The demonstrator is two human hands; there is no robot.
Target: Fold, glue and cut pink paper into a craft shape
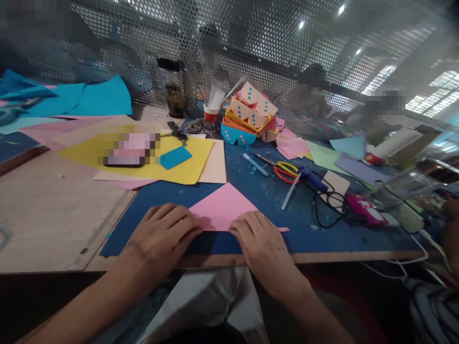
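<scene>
While large blue sheets (pixel 96 99) lie at the upper left of the frame, a yellow sheet (pixel 201 150) sits right of them, bearing a small blue piece (pixel 175 157) near its right corner. Below, left of centre, the left hand (pixel 163 234) has its fingers drawn together, thumb and fingertips pinching the near edge of the pink paper (pixel 220 208). That paper lies at the centre of the frame on a dark blue board (pixel 211 243), its point towards the top. It appears doubled into a triangle, so the main fold looks made, and the near crease seems to be getting pressed flat. Above and slightly right stand folded paper pieces (pixel 238 137) with small coloured squares, which look complete. Right of centre, the right hand (pixel 260 239) pinches the same edge, its fingers likewise close together. Beyond it pokes a narrow pink strip (pixel 284 230), neither trimmed nor tucked away; whether it joins the triangle cannot be told. Farther right lie red-and-yellow-handled scissors (pixel 277 166) and a blue glue gun (pixel 312 179), both untouched.
</scene>
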